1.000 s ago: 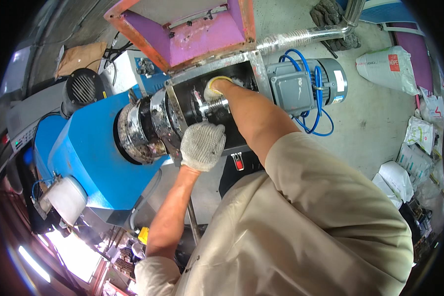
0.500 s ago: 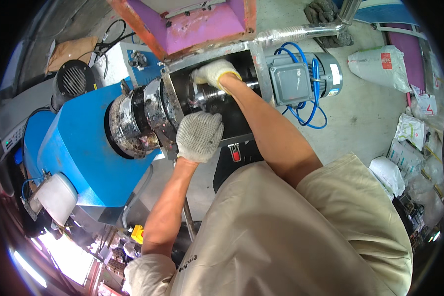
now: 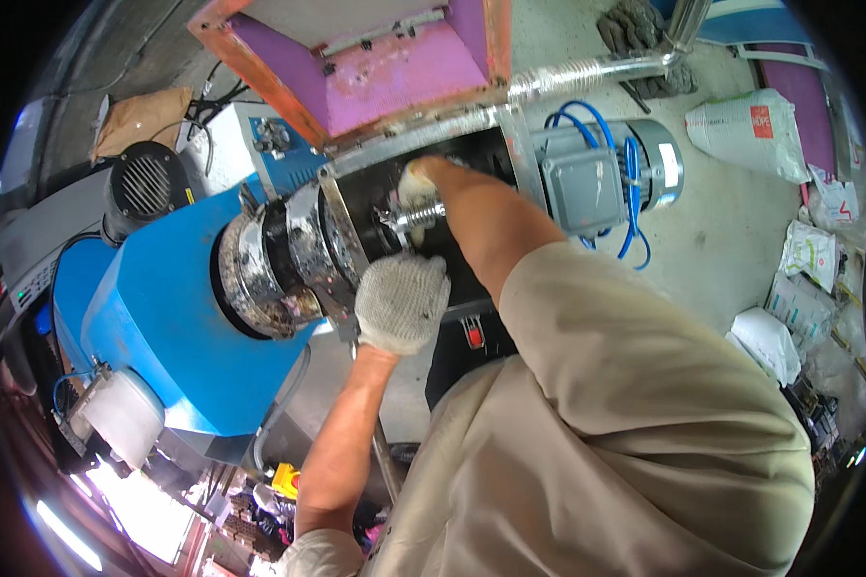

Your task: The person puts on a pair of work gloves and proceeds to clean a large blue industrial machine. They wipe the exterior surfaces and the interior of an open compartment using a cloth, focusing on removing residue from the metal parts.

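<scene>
An open metal box (image 3: 348,213) on the machine has a dark inside, crossed by a shiny ridged metal shaft (image 3: 420,215). My left hand (image 3: 402,304), in a knitted grey-white glove, is closed over the box's near rim, its fingertips hidden inside. Deep within the box is my gloved right hand (image 3: 417,183), on the far side of the shaft. My forearm and the shaft cover most of it, and the fingers do not show clearly.
Left of the box stand a grimy metal barrel (image 3: 308,231) and a blue machine housing (image 3: 183,298). A grey motor (image 3: 587,188) with blue cables sits at right. Behind rises a purple hopper (image 3: 404,82) with an orange frame. White sacks (image 3: 746,135) lie at far right.
My right hand has reached deeper and lower into the box, and its sleeve has come forward. More of the ridged shaft shows. My left hand stays at the near rim; the whole view has shifted slightly.
</scene>
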The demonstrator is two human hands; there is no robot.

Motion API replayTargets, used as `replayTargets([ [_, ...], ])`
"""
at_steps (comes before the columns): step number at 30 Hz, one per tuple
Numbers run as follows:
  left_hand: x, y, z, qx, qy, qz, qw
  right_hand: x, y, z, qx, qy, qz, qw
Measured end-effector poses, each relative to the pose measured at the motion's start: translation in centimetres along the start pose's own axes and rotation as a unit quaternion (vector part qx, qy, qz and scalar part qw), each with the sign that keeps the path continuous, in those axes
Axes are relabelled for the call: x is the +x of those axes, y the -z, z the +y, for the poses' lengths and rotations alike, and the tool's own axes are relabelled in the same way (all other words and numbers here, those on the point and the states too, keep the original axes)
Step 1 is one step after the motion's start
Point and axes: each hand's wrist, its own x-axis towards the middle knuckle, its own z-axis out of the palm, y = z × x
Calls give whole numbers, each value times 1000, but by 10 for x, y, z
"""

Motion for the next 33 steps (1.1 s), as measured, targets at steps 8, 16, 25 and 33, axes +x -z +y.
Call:
replayTargets([
  [8,5,2,1,-7,-20,5,1000,52,21,29,-224,61,97,968],
  [16,0,-5,-1,1,-27,26,999,-11,12,8,-79,15,160,984],
  [25,1,0,-4,-38,-31,48,998,-51,-8,1,-5,87,305,948],
  [33,6,-1,-4,-6,-23,11,1000,-36,-6,-27,-104,-30,315,943],
])
